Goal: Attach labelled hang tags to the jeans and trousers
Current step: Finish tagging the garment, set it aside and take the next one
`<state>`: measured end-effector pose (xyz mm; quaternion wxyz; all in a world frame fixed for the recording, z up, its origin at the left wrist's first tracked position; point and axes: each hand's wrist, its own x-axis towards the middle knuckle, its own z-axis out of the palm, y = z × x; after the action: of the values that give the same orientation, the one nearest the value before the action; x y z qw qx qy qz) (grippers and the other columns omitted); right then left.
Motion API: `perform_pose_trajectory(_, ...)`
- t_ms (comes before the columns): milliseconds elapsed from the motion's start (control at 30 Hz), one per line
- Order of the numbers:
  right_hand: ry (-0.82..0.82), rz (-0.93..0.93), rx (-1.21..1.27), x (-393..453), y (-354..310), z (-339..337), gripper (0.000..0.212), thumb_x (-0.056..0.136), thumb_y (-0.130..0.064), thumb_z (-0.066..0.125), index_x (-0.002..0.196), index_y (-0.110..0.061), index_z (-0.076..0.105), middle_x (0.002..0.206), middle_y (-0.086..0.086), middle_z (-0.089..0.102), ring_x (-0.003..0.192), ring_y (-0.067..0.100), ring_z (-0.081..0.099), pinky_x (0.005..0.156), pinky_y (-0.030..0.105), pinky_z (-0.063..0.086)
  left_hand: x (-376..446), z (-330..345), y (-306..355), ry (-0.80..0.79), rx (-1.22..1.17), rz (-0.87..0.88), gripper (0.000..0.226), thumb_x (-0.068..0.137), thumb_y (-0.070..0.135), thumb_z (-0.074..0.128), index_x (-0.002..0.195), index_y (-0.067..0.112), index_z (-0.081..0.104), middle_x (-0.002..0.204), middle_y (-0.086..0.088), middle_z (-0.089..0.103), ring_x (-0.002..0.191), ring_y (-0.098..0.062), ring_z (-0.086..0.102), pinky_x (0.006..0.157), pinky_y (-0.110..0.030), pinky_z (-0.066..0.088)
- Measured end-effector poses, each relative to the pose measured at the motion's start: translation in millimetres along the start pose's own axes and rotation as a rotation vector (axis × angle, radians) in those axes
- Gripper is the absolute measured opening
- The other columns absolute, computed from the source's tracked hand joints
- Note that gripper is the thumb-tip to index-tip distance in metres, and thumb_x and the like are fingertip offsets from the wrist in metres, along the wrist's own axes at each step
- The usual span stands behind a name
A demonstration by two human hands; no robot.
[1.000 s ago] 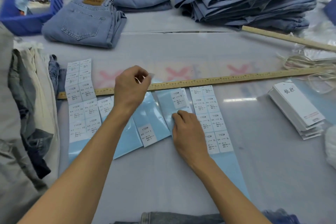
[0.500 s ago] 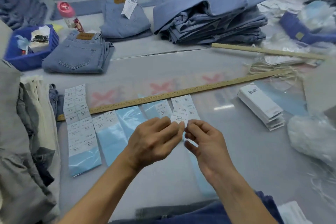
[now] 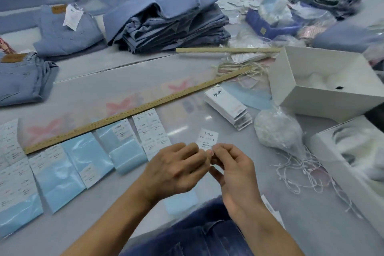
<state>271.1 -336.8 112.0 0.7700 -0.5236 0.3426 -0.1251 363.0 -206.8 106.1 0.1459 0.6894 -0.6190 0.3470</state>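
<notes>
Both hands pinch one small printed sticker [image 3: 206, 139] by its lower edge, probably peeled free and held upright to keep its glue side off the table. The left hand [image 3: 176, 169] and right hand [image 3: 233, 169] meet fingertip to fingertip, just below the stack of hang tags [image 3: 227, 106], with dark jeans [image 3: 197, 235] nearest the body.

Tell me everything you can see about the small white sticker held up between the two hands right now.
The small white sticker is a rectangular paper label, held roughly upright and tilted slightly, above the grey table. Dark print reads "1103#" at its top, with an "M" and smaller lines below that are too fine to read. Its lower edge is pinched between the fingertips of the left hand and the right hand; its upper part stands free. It looks flat, uncreased, and apart from the label sheets.
</notes>
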Motion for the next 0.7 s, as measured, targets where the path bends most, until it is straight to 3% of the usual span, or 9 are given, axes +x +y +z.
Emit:
perform_pose_trajectory(100, 0.137, -0.017, 0.036, 17, -3, -41, 0.027, 0.092, -0.008, 0.066, 0.069, -0.021, 0.072, 0.074, 0.003, 0.067, 0.071, 0.012, 0.059, 0.067, 0.028, 0.052, 28, 28, 15, 0.034, -0.074, -0.014, 0.013, 0.093, 0.002, 0.07, 0.084, 0.005, 0.078, 0.071, -0.006, 0.063, 0.059, -0.02, 0.051, 0.047, -0.031, 0.04)
perform_pose_trajectory(233, 0.352, -0.004, 0.104, 53, -9, -102, 0.023, 0.092, -0.01, 0.069, 0.07, -0.019, 0.07, 0.069, -0.002, 0.063, 0.071, 0.013, 0.057, 0.067, 0.03, 0.051, 72, 87, 21, 0.027, -0.129, -0.089, 0.006, 0.093, 0.004, 0.071, 0.093, 0.008, 0.076, 0.073, -0.007, 0.061, 0.061, -0.024, 0.052, 0.05, -0.035, 0.042)
perform_pose_trajectory(333, 0.303, -0.104, -0.011, 68, -9, -134, 0.025, 0.094, -0.011, 0.069, 0.072, -0.023, 0.074, 0.07, -0.004, 0.065, 0.073, 0.013, 0.059, 0.068, 0.028, 0.052, 103, 143, 5, -0.175, -0.167, -0.446, 0.011, 0.096, 0.014, 0.067, 0.105, 0.01, 0.07, 0.094, -0.008, 0.065, 0.085, -0.03, 0.06, 0.057, -0.039, 0.049)
perform_pose_trajectory(400, 0.265, -0.206, -0.191, 69, -6, -149, 0.018, 0.094, -0.015, 0.069, 0.079, -0.024, 0.074, 0.071, -0.004, 0.067, 0.071, 0.011, 0.06, 0.069, 0.028, 0.053, 112, 182, -8, -0.439, -0.171, -0.657, 0.029, 0.099, 0.029, 0.063, 0.123, 0.013, 0.061, 0.122, -0.005, 0.059, 0.114, -0.029, 0.054, 0.074, -0.042, 0.051)
perform_pose_trajectory(467, 0.238, -0.323, -0.379, 71, -3, -161, 0.016, 0.093, -0.016, 0.07, 0.083, -0.028, 0.073, 0.073, -0.005, 0.068, 0.069, 0.007, 0.061, 0.067, 0.023, 0.052, 115, 210, -21, -0.625, -0.225, -0.775, 0.037, 0.097, 0.037, 0.064, 0.125, 0.014, 0.058, 0.129, -0.002, 0.053, 0.124, -0.025, 0.046, 0.082, -0.041, 0.049)
perform_pose_trajectory(567, 0.226, -0.4, -0.522, 73, 0, -176, 0.025, 0.093, -0.013, 0.07, 0.081, -0.035, 0.069, 0.077, -0.012, 0.07, 0.068, 0.0, 0.061, 0.063, 0.01, 0.047, 117, 227, -37, -0.646, -0.301, -0.868, 0.03, 0.091, 0.039, 0.071, 0.112, 0.017, 0.065, 0.121, 0.001, 0.057, 0.118, -0.021, 0.05, 0.081, -0.039, 0.049)
perform_pose_trajectory(700, 0.244, -0.295, -0.515, 70, 14, -194, 0.025, 0.092, -0.009, 0.069, 0.08, -0.031, 0.069, 0.076, -0.007, 0.069, 0.068, 0.006, 0.062, 0.065, 0.019, 0.051, 121, 220, -53, -0.612, -0.466, -0.995, 0.02, 0.089, 0.035, 0.075, 0.104, 0.022, 0.074, 0.118, 0.003, 0.067, 0.113, -0.019, 0.058, 0.09, -0.036, 0.048)
